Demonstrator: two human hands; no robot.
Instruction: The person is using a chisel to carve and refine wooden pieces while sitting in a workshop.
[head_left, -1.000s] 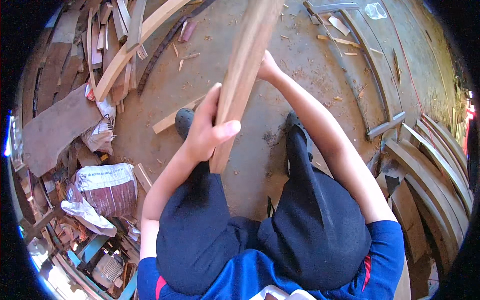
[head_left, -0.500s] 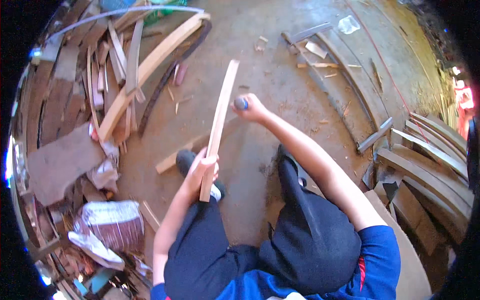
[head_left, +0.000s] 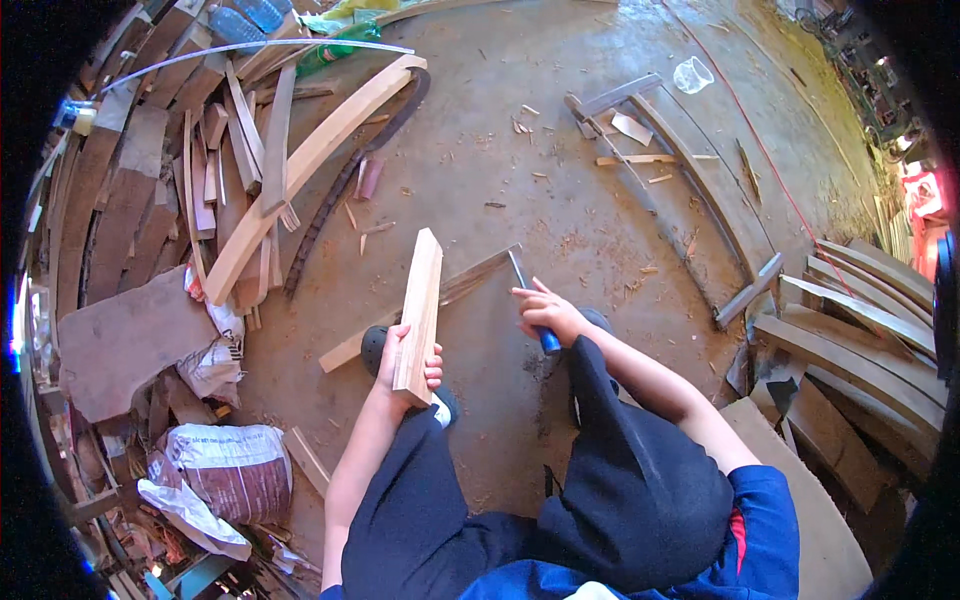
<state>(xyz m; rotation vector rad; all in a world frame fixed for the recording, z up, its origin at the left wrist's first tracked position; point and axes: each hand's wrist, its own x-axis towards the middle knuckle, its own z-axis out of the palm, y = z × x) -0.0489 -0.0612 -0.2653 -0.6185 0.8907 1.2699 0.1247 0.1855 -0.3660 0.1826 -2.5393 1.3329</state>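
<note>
My left hand [head_left: 391, 368] is wrapped round the lower part of a short pale wood piece [head_left: 422, 300], which tilts up and away from me above my left shoe. To its right, my right hand [head_left: 556, 315] grips a hand tool with a blue handle [head_left: 548, 341] and a thin metal shaft [head_left: 517, 268] pointing away from me; its exact kind cannot be made out. The shaft's far end overlaps, in view, the end of a long wood strip [head_left: 355, 347] lying on the floor beyond my feet. Wood and tool are apart.
Curved timbers [head_left: 310, 150] and scrap boards pile up at the left, beside a printed sack [head_left: 225, 470]. A curved wooden frame [head_left: 690, 150] lies at the far right. More boards [head_left: 850, 340] are stacked at right. Shavings litter the concrete floor [head_left: 470, 150].
The wood in my left hand has tipped away from me and turned, showing a broader face. My right hand has come down and nearer, and the tool's shaft now shows pointing away.
</note>
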